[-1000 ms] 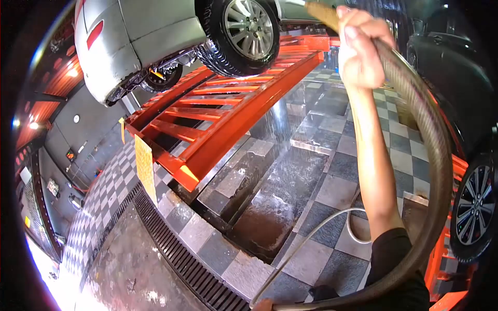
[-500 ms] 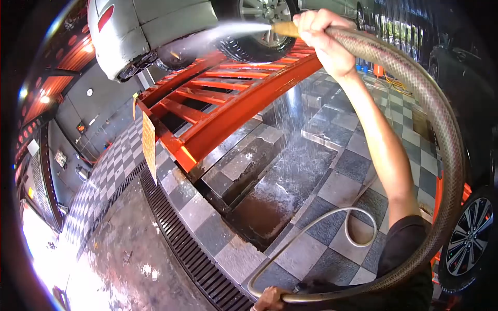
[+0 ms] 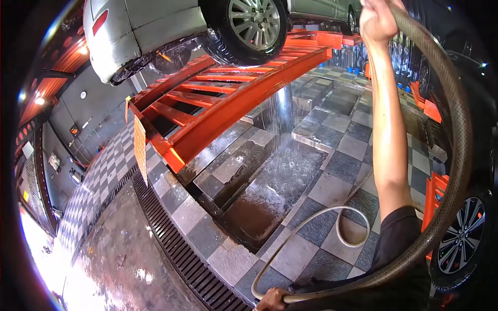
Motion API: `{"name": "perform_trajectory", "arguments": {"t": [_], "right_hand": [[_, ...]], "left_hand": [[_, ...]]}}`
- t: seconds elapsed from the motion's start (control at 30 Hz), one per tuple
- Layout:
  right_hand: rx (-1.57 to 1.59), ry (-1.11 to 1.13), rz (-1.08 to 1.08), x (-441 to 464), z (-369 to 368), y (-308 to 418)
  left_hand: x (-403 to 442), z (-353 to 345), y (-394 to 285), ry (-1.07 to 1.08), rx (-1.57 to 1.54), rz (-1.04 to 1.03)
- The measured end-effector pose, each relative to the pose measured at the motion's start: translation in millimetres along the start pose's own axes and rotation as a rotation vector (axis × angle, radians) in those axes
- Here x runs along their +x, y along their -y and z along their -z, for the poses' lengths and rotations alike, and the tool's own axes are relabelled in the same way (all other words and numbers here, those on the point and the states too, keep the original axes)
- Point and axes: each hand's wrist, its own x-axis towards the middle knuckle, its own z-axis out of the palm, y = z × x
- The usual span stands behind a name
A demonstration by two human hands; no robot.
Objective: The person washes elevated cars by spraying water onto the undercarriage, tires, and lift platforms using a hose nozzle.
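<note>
My right hand (image 3: 378, 23) is raised at the top edge, its fingers closed around the upper end of a thick braided hose (image 3: 456, 135). The nozzle end is cut off by the frame, and no jet shows. From there the hose bends down along the right side to my left hand (image 3: 272, 299) at the bottom edge, which is wrapped round it. Beyond my left hand, the hose runs over the tiles in a loop. Up and left of my right hand, a silver car (image 3: 166, 23) with a wet rear wheel (image 3: 255, 26) stands on an orange ramp lift (image 3: 228, 111).
Beneath the lift is a recessed pit (image 3: 259, 207) with wet, stepped edges. A slotted floor drain (image 3: 176, 249) crosses the floor at left. Another car's wheel (image 3: 461, 236) stands close on the right. Water drips around the metal lift column (image 3: 282, 106).
My right hand has moved up and right with the hose, taking the nozzle out of view. The water jet across the car's wheel is no longer visible. My left hand stays nearly in place.
</note>
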Motion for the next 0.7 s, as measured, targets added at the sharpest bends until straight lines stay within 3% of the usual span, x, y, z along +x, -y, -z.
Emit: {"name": "perform_trajectory", "arguments": {"t": [0.07,0.1,0.17,0.2,0.33,0.47,0.63,0.67,0.7], "right_hand": [[0.012,0.02,0.039,-19.7,42.3,-14.2],[0.029,0.055,0.047,-32.1,49.7,-7.3],[-0.289,-0.098,-0.056,-66.6,54.9,15.8],[-0.205,-0.126,-0.159,-78.1,60.0,25.4],[-0.153,-0.135,-0.232,-107.4,73.3,41.8],[-0.149,-0.151,-0.137,-80.2,61.1,39.9],[-0.058,0.127,0.13,-9.4,-5.7,38.2],[0.219,0.058,0.009,-3.4,-35.5,49.9],[0.179,0.094,0.03,-0.5,-51.5,56.0]], "left_hand": [[-3.8,-44.0,46.5,-0.534,0.006,0.088],[-3.2,-33.4,32.9,-0.531,0.005,0.083],[-6.2,1.3,-7.8,-0.103,0.07,0.064],[-9.7,-3.0,-1.9,-0.143,0.2,-0.03],[-16.6,-15.0,38.2,-0.067,0.155,0.044],[-14.1,3.8,11.1,0.015,0.115,0.034],[-3.9,13.8,-1.4,0.126,0.055,0.052],[-4.1,13.2,0.8,0.145,0.043,0.063],[-5.3,11.1,4.0,0.164,0.029,0.076]]}}
